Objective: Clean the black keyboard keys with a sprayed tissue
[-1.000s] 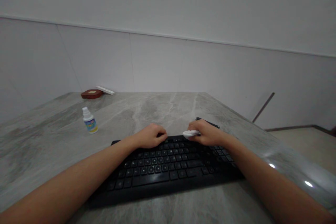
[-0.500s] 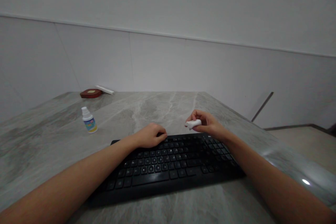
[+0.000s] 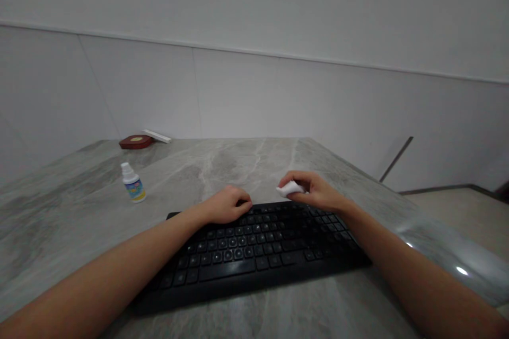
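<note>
On the grey table (image 3: 230, 161), the black keyboard (image 3: 238, 251) is lying with the left hand (image 3: 227, 205) curling at its far edge, whether gripping or merely resting I cannot tell. The right hand (image 3: 314, 189), pinching a white wad (image 3: 291, 189), is sitting farther back than a second ago, so the wad is apparently clearing the keys.

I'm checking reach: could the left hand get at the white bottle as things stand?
Probably yes: nothing visible stands between the left hand and the white bottle, though the hand would have to leave the far edge of the keyboard.
</note>
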{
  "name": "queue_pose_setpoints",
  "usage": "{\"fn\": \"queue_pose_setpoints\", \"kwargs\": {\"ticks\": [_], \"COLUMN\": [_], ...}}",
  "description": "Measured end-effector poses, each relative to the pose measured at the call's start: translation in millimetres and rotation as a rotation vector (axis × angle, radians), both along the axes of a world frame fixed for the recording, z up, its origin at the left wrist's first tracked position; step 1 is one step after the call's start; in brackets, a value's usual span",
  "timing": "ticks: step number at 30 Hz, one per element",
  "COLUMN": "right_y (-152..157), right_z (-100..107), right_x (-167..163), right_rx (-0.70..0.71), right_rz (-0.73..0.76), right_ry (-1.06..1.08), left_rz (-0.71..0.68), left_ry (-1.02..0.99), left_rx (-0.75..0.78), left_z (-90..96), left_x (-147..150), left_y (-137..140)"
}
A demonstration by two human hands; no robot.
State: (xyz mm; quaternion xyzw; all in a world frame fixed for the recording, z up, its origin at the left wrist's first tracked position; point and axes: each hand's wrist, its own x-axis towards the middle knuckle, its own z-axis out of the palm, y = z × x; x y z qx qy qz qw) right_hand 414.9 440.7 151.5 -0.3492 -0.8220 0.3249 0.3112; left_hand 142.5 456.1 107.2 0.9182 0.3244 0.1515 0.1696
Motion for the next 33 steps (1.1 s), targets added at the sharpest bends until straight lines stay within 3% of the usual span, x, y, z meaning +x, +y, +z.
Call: {"fn": "queue_pose_setpoints", "kwargs": {"ticks": [5, 8, 12, 18, 23, 26, 29, 33], "right_y": [0.4, 1.7, 2.7, -2.5, -11.6, -11.5, -6.0, 3.4], "right_z": [2.5, -0.1, -4.5, 1.0, 14.5, 15.5, 8.4, -4.0], "right_x": [0.9, 0.5, -1.7, -2.2, 0.3, 0.5, -0.8, -1.9], "right_rx": [0.046, -0.002, -0.195, -0.317, -0.511, -0.576, -0.531, -0.35], "right_rz": [-0.075, -0.118, 0.004, 0.103, 0.253, 0.262, 0.184, 0.088], "right_ry": [-0.103, -0.035, 0.203, 0.46, 0.554, 0.564, 0.485, 0.255], "left_rz": [0.002, 0.007, 0.01, 0.008, 0.011, 0.01, 0.008, 0.012], "left_ry": [-0.002, 0.0, 0.006, -0.002, -0.005, -0.002, 0.006, 0.012], "left_rx": [-0.001, -0.004, -0.012, -0.014, -0.014, -0.012, -0.012, -0.008], "left_z": [-0.2, 0.8, 1.7, 2.1, 2.3, 1.7, 1.3, 1.3], "left_x": [-0.2, -0.3, -0.5, -0.7, -0.4, -0.2, -0.2, -0.6], "left_y": [0.4, -0.1, -0.5, -1.0, -1.1, -0.7, -0.6, -0.5]}}
